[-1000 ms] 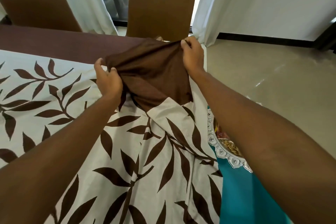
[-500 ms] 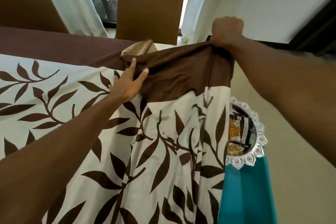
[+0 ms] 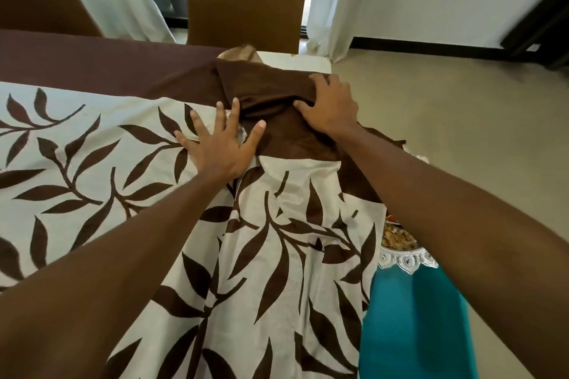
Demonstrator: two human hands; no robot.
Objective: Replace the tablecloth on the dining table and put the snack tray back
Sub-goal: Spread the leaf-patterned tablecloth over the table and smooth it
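The tablecloth [image 3: 123, 144] is soft, light woven fabric, cream with dark brown leaf sprays and a plain brown border. It is limp enough to bunch and fold on itself, so it probably drags and wrinkles rather than slides flat. It covers the counter [image 3: 295, 63], whose pale far right corner shows bare beyond the cloth, and hangs in loose folds over the near right edge.

At that far right corner the border is doubled back in a thick ridge. The left hand [image 3: 220, 144] lies flat with splayed fingers, pinning the cloth beside the ridge. The right hand [image 3: 331, 111] has its fingers curled over the bunched border, grasping it. The hem there looks the best hold for tugging it square.

The snack tray [image 3: 403, 252], silvery with a scalloped embossed rim, sits off the counter on a teal surface [image 3: 415, 326], mostly hidden.
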